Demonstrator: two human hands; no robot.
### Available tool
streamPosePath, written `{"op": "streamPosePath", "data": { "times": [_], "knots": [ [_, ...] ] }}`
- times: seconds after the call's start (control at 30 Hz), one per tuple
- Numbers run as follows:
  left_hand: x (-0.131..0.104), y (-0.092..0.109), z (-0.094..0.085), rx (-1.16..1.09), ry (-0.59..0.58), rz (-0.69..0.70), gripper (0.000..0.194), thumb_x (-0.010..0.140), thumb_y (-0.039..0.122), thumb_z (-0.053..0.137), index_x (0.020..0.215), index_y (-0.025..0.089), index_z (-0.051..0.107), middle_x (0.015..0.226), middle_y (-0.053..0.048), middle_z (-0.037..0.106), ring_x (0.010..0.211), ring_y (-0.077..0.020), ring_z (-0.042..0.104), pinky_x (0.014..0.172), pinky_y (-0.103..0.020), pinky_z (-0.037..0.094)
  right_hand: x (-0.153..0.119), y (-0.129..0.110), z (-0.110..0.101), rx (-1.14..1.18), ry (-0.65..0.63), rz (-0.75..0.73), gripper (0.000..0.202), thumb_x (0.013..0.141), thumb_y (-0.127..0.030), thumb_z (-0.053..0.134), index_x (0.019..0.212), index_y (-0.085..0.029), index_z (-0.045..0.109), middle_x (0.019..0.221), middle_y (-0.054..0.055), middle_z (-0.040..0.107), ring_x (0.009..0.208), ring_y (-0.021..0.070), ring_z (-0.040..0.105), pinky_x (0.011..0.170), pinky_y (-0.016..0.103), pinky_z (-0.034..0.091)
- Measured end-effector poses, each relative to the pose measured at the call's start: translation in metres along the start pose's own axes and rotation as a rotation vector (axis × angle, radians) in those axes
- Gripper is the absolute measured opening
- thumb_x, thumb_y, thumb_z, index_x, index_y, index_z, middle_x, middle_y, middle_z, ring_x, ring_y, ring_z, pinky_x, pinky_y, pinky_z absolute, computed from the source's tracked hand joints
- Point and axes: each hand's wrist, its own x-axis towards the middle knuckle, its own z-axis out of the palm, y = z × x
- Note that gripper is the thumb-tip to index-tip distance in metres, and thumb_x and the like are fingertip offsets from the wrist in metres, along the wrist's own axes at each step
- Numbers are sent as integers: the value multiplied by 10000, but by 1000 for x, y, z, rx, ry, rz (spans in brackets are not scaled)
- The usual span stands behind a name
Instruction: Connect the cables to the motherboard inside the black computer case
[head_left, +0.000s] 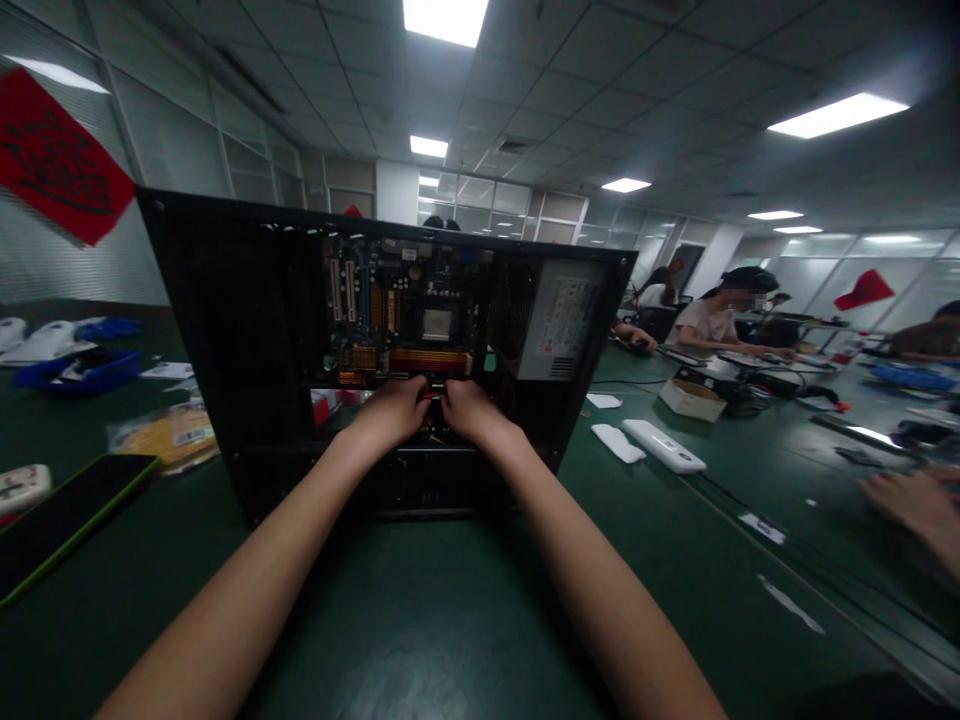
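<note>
A black computer case [225,330] with its side open stands on the green table. Inside it sit a motherboard [397,300] with a bare square processor [437,323] and several slots, and a silver power supply [561,320] at the upper right. My left hand [397,410] and my right hand [466,408] reach into the case below the motherboard's lower edge. Their fingers are curled and close together. Something small and red shows between the fingertips, too small to name. My knuckles hide most of what the fingers grip.
To the left lie a phone with a green edge [67,515], a bag of yellow material [169,438] and a blue tray [79,372]. On the right are a white power strip [664,446], an open cardboard box [691,396] and cables. Another person's hand [911,500] rests at the right edge.
</note>
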Motion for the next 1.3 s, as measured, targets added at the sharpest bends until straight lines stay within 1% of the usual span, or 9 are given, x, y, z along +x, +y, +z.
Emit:
{"op": "streamPosePath", "data": {
  "times": [0.2,0.33,0.5,0.63,0.87,1.13,1.3],
  "knots": [
    [-6,3,-4,25,-68,-29,183,934,292,528,1084,190,553,1109,-132,679,1029,-277,652,798,-326,472,-8,0,0,44,-3,-34,249,986,-250,500,1138,-110,638,1114,171,695,1030,255,673,807,279,476],
    [-5,3,-4,19,-74,-26,185,934,294,523,1082,185,541,1137,-142,673,1060,-283,641,825,-333,471,-8,1,-1,53,-2,-43,249,990,-258,499,1115,-109,654,1098,168,700,1024,246,675,803,264,472],
    [-4,1,-3,-6,-71,-25,195,919,308,533,1069,183,537,1114,-135,683,1014,-277,653,795,-328,471,-9,2,-1,58,5,-50,259,989,-264,504,1130,-114,661,1128,166,695,1051,237,666,832,260,469],
    [-2,-1,-2,-32,-69,-21,185,909,300,538,1056,188,538,1113,-129,686,1016,-270,654,799,-323,469,-9,1,-1,80,-1,-45,273,985,-260,503,1149,-109,661,1130,167,696,1056,240,667,839,266,472],
    [-2,0,-4,-46,-62,-49,197,914,316,534,1066,194,561,1120,-126,688,1031,-270,650,823,-328,476,-8,0,-2,73,-10,-47,280,985,-261,502,1155,-109,664,1136,172,695,1063,238,667,847,266,474],
    [3,-5,3,-42,-52,-25,157,933,218,480,1048,206,585,1094,-112,699,1023,-249,656,833,-315,467,-10,0,-2,64,1,-58,272,982,-262,502,1133,-110,670,1119,171,700,1051,241,669,842,262,471],
    [5,-6,3,-35,-54,-5,149,940,217,473,1040,190,579,1078,-119,698,982,-252,659,803,-316,465,-10,-1,-5,76,8,-29,264,981,-264,499,1113,-118,674,1105,167,704,1047,246,671,848,271,479]
  ]
}}
